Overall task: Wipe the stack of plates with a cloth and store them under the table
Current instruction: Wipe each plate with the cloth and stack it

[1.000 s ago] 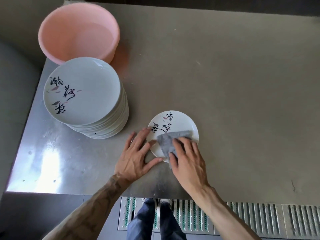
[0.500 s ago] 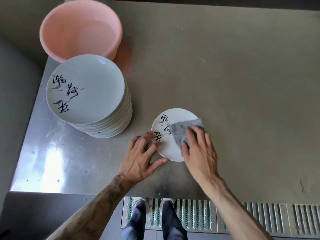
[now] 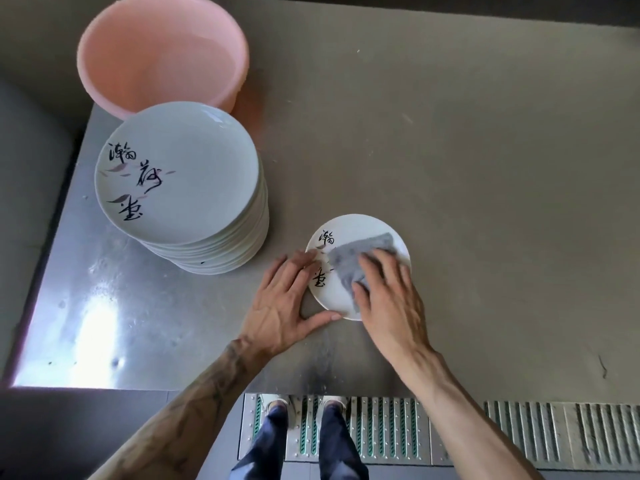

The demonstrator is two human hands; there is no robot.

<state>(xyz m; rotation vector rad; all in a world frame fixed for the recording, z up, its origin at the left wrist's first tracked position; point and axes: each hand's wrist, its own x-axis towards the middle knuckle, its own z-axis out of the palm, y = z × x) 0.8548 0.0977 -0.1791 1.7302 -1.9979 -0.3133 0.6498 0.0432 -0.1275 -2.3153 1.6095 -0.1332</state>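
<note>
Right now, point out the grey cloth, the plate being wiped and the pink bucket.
grey cloth [image 3: 349,265]: head view, its bare middle.
plate being wiped [image 3: 332,301]: head view, bare white front part.
pink bucket [image 3: 225,67]: head view, inner wall on the right.

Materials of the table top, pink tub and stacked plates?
Table top: brushed stainless steel, going by glare and fine scratches. Pink tub: matte plastic, likely; thin, even-coloured wall. Stacked plates: glossy glazed ceramic, possibly melamine; sheen, printed calligraphy.
</note>
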